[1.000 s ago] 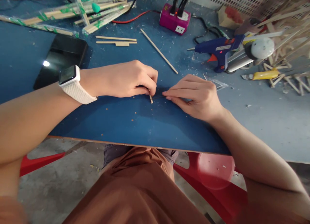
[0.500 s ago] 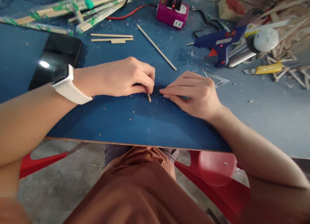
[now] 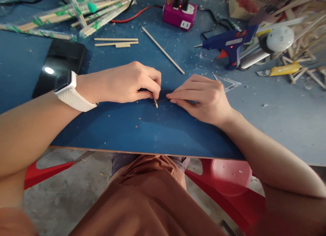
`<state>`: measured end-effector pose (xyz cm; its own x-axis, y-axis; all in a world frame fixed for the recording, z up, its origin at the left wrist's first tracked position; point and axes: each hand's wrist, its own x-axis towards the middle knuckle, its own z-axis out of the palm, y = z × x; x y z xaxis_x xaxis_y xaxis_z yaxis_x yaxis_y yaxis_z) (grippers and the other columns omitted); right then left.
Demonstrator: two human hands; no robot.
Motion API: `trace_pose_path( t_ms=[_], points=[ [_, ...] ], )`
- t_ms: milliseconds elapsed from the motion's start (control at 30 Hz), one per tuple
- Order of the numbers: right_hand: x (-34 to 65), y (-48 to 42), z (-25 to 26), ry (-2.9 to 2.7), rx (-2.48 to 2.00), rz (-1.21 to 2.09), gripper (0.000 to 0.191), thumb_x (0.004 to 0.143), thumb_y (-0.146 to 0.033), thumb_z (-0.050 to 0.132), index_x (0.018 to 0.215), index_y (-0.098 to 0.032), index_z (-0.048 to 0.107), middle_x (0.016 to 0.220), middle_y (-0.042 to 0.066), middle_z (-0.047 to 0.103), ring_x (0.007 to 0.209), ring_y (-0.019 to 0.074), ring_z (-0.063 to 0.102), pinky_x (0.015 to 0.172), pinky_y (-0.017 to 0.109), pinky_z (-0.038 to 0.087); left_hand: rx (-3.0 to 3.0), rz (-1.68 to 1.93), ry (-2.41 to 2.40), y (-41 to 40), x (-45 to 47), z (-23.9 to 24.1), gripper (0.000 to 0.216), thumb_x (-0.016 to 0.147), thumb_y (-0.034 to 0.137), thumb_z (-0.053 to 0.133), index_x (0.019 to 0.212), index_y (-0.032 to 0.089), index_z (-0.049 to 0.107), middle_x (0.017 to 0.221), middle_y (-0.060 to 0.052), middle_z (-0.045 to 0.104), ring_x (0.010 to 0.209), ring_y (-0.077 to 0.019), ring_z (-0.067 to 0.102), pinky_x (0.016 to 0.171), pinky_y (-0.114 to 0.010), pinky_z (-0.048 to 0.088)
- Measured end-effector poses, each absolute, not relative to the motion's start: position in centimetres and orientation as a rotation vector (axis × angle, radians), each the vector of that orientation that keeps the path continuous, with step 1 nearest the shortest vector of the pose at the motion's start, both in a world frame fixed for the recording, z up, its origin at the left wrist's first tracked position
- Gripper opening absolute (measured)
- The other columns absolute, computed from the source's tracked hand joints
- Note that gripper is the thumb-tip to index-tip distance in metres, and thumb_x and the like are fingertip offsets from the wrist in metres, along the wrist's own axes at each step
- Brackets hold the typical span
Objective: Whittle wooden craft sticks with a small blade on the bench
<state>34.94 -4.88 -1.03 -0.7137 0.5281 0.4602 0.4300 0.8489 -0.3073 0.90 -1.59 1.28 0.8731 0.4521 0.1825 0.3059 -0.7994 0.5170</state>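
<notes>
My left hand [image 3: 129, 82], with a white watch [image 3: 66, 89] on its wrist, is closed in a pinch on a short wooden stick [image 3: 155, 103] whose end pokes out onto the blue table [image 3: 142, 127]. My right hand [image 3: 203, 98] lies just to the right, fingers pressed together on a thin dark tool [image 3: 164, 100] whose tip meets the stick. What the tool is cannot be made out.
A black phone [image 3: 61, 64] lies at the left. Loose wooden sticks [image 3: 163, 49] and packed sticks [image 3: 76, 15] lie behind the hands. A pink power strip [image 3: 179, 15], a blue glue gun [image 3: 229, 45], a yellow knife [image 3: 281, 70] and a pile of stick frames [image 3: 303, 35] fill the back right.
Both hands stay pinched at the same spot on the stick. The view has shifted slightly; nothing was let go or picked up.
</notes>
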Motion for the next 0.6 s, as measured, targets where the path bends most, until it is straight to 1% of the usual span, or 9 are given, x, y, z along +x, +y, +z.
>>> trace_pose_path(
  t_ms=[100,233,367,500,600],
  points=[
    [34.89,-4.89,-0.86,-2.492,-0.710,0.236,0.025,0.126,-0.030,0.080,0.137,-0.035,0.102,0.117,0.002,0.099,0.111,0.0266,0.093,0.099,0.044,0.079,2.541,0.407,0.586,-1.59,0.85,1.16,0.041,0.128,0.039,0.060,0.115,0.036,0.099,0.132,-0.006,0.092,0.111,-0.0266,0.088,0.106,-0.043,0.070],
    [34.91,-4.87,-0.80,-2.486,-0.696,0.234,0.026,0.125,-0.028,0.080,0.137,-0.034,0.102,0.113,0.002,0.099,0.109,0.0267,0.093,0.097,0.043,0.080,2.527,0.401,0.604,-1.67,0.86,1.28,0.041,0.127,0.041,0.060,0.115,0.037,0.100,0.131,-0.006,0.092,0.112,-0.0264,0.087,0.109,-0.042,0.070],
    [34.99,-4.85,-0.83,-2.500,-0.682,0.234,0.028,0.124,-0.025,0.081,0.140,-0.035,0.101,0.116,0.002,0.100,0.108,0.0270,0.092,0.096,0.043,0.080,2.518,0.405,0.600,-1.72,0.85,1.32,0.040,0.127,0.040,0.061,0.113,0.036,0.099,0.133,-0.006,0.092,0.112,-0.0266,0.087,0.110,-0.041,0.068],
    [34.96,-4.84,-0.78,-2.505,-0.667,0.210,0.026,0.127,-0.027,0.079,0.138,-0.032,0.102,0.113,0.002,0.099,0.106,0.0260,0.092,0.093,0.042,0.079,2.491,0.397,0.593,-1.73,0.81,1.25,0.039,0.128,0.040,0.062,0.112,0.035,0.097,0.135,-0.005,0.091,0.113,-0.0268,0.088,0.110,-0.041,0.067],
    [34.92,-4.81,-0.71,-2.515,-0.666,0.219,0.027,0.127,-0.028,0.077,0.136,-0.033,0.101,0.110,0.002,0.099,0.105,0.0258,0.091,0.091,0.041,0.078,2.488,0.394,0.586,-1.83,0.85,1.37,0.039,0.128,0.038,0.061,0.111,0.034,0.096,0.135,-0.006,0.091,0.115,-0.0279,0.088,0.111,-0.042,0.067]
  ],
)
